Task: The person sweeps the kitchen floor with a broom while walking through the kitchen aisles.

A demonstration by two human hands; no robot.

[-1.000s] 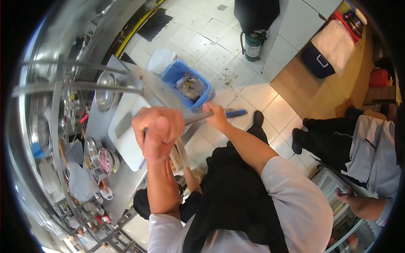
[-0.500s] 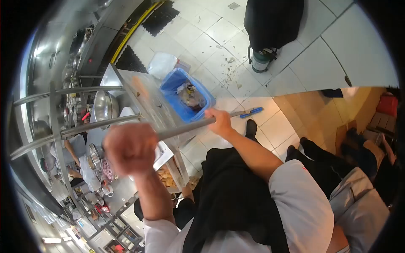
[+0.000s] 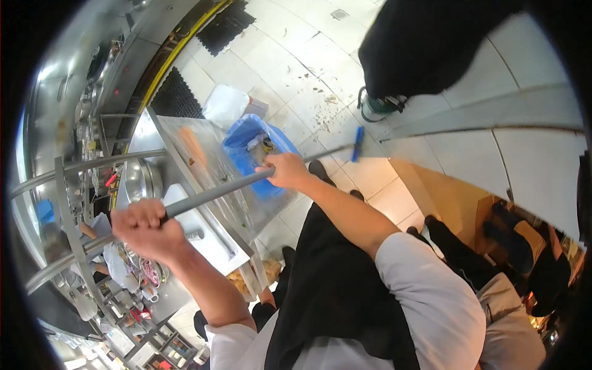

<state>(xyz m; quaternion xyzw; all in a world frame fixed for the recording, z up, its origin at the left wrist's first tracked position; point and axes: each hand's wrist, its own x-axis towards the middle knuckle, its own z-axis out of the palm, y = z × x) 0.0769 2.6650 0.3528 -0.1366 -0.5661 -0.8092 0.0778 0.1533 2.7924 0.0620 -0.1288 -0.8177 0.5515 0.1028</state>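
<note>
A long grey pole (image 3: 216,192) runs diagonally in front of me, with a blue broom head (image 3: 357,144) at its far end on the tiled floor. My left hand (image 3: 148,231) is wrapped round the pole's upper end, slightly blurred. Further down, my right hand (image 3: 285,171) grips the same pole, above the edge of a bin lined with a blue bag (image 3: 237,145). Waste shows inside the bin. Scattered debris (image 3: 324,111) lies on the tiles beyond the broom head.
A steel counter (image 3: 219,213) with a white board (image 3: 200,237) stands at left, beside metal bowls (image 3: 143,179) and rails. A black cloth (image 3: 425,49) hangs over a green cylinder (image 3: 377,106). Other people stand at lower right; another person's hand (image 3: 266,297) shows below the counter.
The broom head has swung up and left, nearer the debris. Both my hands have moved left with the pole. The view has shifted, and the black cloth looks larger.
</note>
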